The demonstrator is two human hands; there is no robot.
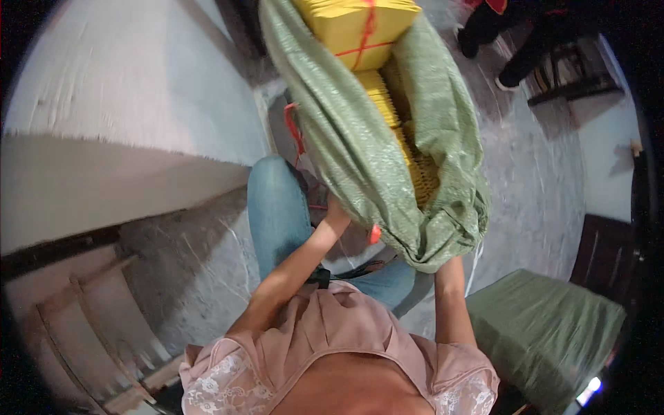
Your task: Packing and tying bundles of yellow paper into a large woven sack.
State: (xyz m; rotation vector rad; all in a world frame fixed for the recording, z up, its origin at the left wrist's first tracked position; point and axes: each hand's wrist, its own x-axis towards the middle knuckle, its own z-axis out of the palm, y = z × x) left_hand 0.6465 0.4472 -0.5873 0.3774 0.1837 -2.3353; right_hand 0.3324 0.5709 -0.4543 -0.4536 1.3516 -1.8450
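Note:
A long green woven sack (353, 152) stretches in front of me with its mouth spread open. Inside it are stacks of yellow paper (377, 93), and at the far end a yellow bundle (356, 31) is tied crosswise with red string. My left hand (337, 207) reaches under the sack's left side, where the cloth covers its fingers. At the gathered near end, my right forearm (451, 280) goes up beneath the folds, which hide that hand. A small orange-red piece (375, 234) shows by the sack's lower left edge.
Red cord (294, 128) hangs left of the sack, near my knee. A green-wrapped block (546, 325) stands at lower right. To the left are a pale wall (138, 97) and a wooden frame (97, 325). Another person's legs (515, 69) and a dark stool (574, 79) are at far right.

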